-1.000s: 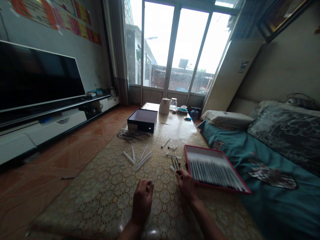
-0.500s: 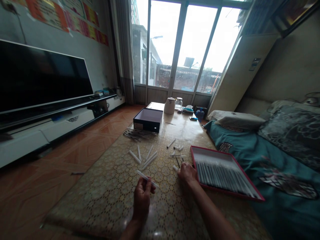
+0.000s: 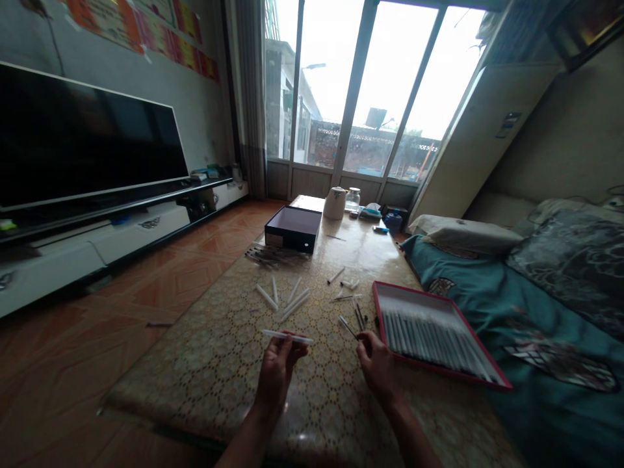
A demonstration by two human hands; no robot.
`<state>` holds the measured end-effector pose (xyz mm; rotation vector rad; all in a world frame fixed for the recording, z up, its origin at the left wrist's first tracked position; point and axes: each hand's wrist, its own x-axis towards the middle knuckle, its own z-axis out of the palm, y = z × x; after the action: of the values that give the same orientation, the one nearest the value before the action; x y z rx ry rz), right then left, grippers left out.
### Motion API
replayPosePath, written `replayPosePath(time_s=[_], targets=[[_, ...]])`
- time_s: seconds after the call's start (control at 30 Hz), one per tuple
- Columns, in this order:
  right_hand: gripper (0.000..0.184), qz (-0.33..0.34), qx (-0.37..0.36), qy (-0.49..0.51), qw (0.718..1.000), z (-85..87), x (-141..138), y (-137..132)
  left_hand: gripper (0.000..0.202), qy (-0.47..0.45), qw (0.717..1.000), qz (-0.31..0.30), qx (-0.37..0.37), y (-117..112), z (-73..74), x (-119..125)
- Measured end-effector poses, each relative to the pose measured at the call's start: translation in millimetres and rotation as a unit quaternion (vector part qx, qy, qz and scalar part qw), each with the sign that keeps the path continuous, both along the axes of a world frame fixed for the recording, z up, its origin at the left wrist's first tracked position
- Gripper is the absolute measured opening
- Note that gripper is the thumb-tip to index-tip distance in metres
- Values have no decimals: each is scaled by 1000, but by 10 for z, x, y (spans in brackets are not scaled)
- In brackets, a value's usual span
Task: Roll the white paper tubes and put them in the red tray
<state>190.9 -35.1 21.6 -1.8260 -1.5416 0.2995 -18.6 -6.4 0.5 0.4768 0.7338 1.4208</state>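
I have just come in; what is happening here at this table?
A person's left hand holds a white tube above the patterned table. The right hand pinches the end of a thin stick, partly white and partly dark. Just to its right, a red-edged tray holds a row of pen-like sticks. Several loose white tubes lie beyond the left hand.

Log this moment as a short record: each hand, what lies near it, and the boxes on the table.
Left hand: holds a white tube crosswise
Right hand: appears to pinch a thin dark stick with a white far end
Beyond left hand: loose white tubes
Beside right hand: red-rimmed box holding a row of slim sticks
Farther back: open dark box
Surface: patterned table
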Motion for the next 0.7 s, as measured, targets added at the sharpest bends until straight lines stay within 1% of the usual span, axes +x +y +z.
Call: replayPosePath(time_s=[0.1,0.17,0.27,0.4,0.57,0.7], targets=[[23,9,96,54,994,3,-100,-221,15,-29,999,-21,-19,16,-10,-2],[22,18,129,65,989,40,-187,-330,10,-44,998,-19,-31,28,-23,-12],[19,39,153,57,986,102,-304,-414,5,-54,998,-12,-38,37,-33,-22],[19,51,163,44,984,129,-373,-414,5,-42,998,-20,-37,32,-19,-17],[21,58,147,52,986,112,-395,-378,10,-23,998,-30,-40,20,12,2],[21,56,126,80,987,108,-523,-357,20,-10,997,-74,-32,-13,43,33]])
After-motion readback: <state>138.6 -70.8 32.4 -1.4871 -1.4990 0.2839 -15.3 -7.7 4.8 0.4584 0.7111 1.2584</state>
